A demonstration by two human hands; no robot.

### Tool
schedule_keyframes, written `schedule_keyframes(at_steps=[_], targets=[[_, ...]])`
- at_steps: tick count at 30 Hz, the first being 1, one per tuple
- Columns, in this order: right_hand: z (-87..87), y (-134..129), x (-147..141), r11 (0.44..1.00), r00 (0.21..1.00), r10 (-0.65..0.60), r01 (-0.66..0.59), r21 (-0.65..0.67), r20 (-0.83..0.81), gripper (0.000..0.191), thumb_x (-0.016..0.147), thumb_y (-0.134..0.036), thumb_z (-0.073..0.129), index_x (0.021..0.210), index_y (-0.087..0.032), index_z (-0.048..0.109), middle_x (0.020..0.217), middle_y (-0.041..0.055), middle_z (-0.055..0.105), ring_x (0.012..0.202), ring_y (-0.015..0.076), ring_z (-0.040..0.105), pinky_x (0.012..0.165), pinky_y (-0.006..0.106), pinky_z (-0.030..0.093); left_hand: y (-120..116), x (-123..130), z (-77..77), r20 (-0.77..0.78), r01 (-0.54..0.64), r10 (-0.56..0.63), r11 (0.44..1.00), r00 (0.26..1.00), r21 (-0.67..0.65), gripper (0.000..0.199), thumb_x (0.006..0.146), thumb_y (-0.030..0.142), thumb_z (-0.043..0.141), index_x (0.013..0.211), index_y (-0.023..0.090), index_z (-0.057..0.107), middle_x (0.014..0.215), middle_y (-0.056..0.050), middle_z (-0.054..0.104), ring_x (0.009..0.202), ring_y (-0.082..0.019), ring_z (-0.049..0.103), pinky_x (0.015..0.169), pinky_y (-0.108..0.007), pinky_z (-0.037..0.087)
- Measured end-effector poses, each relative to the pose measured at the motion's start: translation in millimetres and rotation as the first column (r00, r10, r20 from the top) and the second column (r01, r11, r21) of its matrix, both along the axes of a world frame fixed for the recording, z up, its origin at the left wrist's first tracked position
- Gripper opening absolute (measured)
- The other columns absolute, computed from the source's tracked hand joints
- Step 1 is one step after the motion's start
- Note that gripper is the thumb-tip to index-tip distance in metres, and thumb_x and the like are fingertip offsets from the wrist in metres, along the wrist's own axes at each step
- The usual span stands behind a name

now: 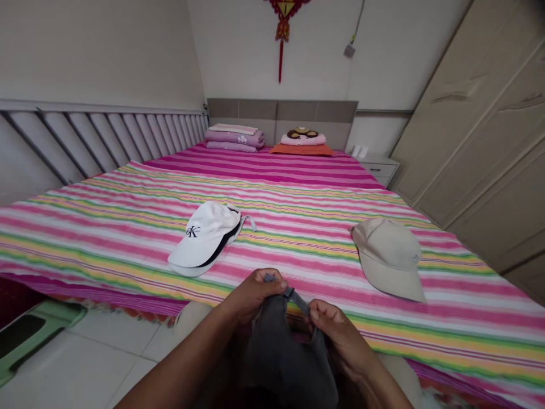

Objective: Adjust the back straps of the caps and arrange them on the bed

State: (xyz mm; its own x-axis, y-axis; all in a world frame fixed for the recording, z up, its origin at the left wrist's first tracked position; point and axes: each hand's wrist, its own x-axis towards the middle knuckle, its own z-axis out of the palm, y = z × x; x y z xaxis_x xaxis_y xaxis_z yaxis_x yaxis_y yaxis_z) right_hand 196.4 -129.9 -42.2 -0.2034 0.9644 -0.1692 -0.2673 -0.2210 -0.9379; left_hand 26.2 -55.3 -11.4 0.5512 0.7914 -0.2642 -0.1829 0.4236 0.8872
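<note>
Watching this narrow strap (301,304) closely, because it could slip through its buckle (289,292) if my two hands tug unevenly, and the grey cap (289,358) could swing or drop if either pinch loosens. Here's my left hand (258,292), thumb pressed towards curled fingers, nipping the strap just beside the buckle. And across the opening, my right hand (334,326) pinches the strap's other end, lower fingers partly hidden. The grey cap hangs below, right in front of me, nearer than the white cap (210,233) and beige cap (389,255) resting on the striped bed (298,250).
</note>
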Motion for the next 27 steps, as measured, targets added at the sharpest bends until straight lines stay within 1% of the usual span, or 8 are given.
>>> schedule_keyframes(at_steps=[3, 6, 11, 13, 15, 18, 23, 27], targets=[[7.9, 1, 0, 1.000, 1.000, -0.026, 0.026, -0.013, 0.012, 0.031, 0.070, -0.043, 0.061, 0.062, -0.017, 0.048, 0.054, -0.0036, 0.044, 0.049, 0.0084, 0.036, 0.047, 0.021, 0.028, -1, 2, -1.0, -0.057, -0.018, 0.020, 0.999, 0.998, 0.031, 0.024, 0.058, 0.028, 0.071, 0.059, 0.014, 0.052, 0.046, 0.004, 0.049, 0.037, -0.004, 0.036, 0.039, -0.018, 0.024], [16.2, 4, -1, 0.997, 0.993, -0.071, 0.070, 0.019, 0.090, 0.027, 0.072, -0.040, 0.059, 0.065, -0.017, 0.047, 0.054, -0.0039, 0.047, 0.047, 0.0077, 0.036, 0.045, 0.020, 0.027, -3, 3, -2.9, -0.062, -0.041, 0.045, 0.997, 0.997, 0.071, 0.021, 0.058, 0.024, 0.070, 0.059, 0.013, 0.052, 0.047, 0.004, 0.049, 0.039, -0.003, 0.035, 0.041, -0.018, 0.025], [24.6, 7, -7, 0.980, 0.961, -0.102, 0.053, 0.192, 0.257, 0.027, 0.071, -0.033, 0.059, 0.093, -0.020, 0.050, 0.057, -0.0077, 0.039, 0.046, 0.0075, 0.035, 0.043, 0.020, 0.029, -13, 8, -2.4, -0.056, -0.014, 0.020, 0.995, 0.998, 0.102, 0.020, 0.054, 0.021, 0.071, 0.056, 0.012, 0.053, 0.050, 0.003, 0.053, 0.043, -0.005, 0.041, 0.045, -0.019, 0.030], [28.1, 7, -9, 0.953, 0.904, -0.141, 0.013, 0.303, 0.404, 0.028, 0.072, -0.025, 0.057, 0.099, -0.021, 0.052, 0.060, -0.0067, 0.042, 0.050, 0.0087, 0.040, 0.046, 0.020, 0.032, -16, 10, -1.1, -0.042, -0.020, 0.024, 0.994, 0.999, 0.109, 0.021, 0.053, 0.022, 0.071, 0.056, 0.012, 0.053, 0.052, 0.002, 0.055, 0.045, -0.006, 0.043, 0.047, -0.020, 0.032], [31.7, 6, -11, 0.913, 0.813, -0.199, -0.050, 0.405, 0.548, 0.027, 0.072, -0.019, 0.056, 0.099, -0.022, 0.055, 0.068, -0.0031, 0.053, 0.061, 0.0123, 0.050, 0.055, 0.024, 0.039, -17, 12, 0.4, -0.036, -0.034, 0.038, 0.992, 0.999, 0.118, 0.023, 0.053, 0.024, 0.071, 0.055, 0.013, 0.052, 0.051, 0.002, 0.054, 0.045, -0.006, 0.042, 0.047, -0.020, 0.031], [35.1, 5, -12, 0.851, 0.696, -0.294, -0.122, 0.511, 0.655, 0.024, 0.071, -0.017, 0.057, 0.094, -0.022, 0.059, 0.087, 0.0030, 0.064, 0.080, 0.0188, 0.057, 0.071, 0.030, 0.043, -17, 12, 2.9, -0.081, -0.040, 0.054, 0.986, 0.995, 0.160, 0.024, 0.053, 0.026, 0.071, 0.054, 0.013, 0.050, 0.047, 0.004, 0.049, 0.043, -0.005, 0.038, 0.045, -0.020, 0.028], [33.8, 3, -13, 0.784, 0.638, -0.394, -0.142, 0.604, 0.662, 0.020, 0.073, -0.017, 0.056, 0.092, -0.021, 0.060, 0.086, 0.0037, 0.067, 0.078, 0.0176, 0.061, 0.068, 0.027, 0.046, -19, 11, 3.2, -0.095, -0.021, 0.037, 0.986, 0.995, 0.165, 0.023, 0.056, 0.027, 0.068, 0.055, 0.014, 0.049, 0.045, 0.005, 0.045, 0.042, -0.005, 0.033, 0.043, -0.019, 0.024], [33.9, 1, -13, 0.776, 0.633, -0.411, -0.136, 0.616, 0.656, 0.017, 0.075, -0.018, 0.054, 0.091, -0.021, 0.059, 0.084, 0.0030, 0.067, 0.075, 0.0162, 0.061, 0.066, 0.025, 0.045, -20, 12, 0.0, -0.063, -0.021, 0.029, 0.991, 0.998, 0.131, 0.022, 0.056, 0.027, 0.067, 0.056, 0.014, 0.050, 0.046, 0.005, 0.046, 0.041, -0.005, 0.033, 0.043, -0.020, 0.024]])
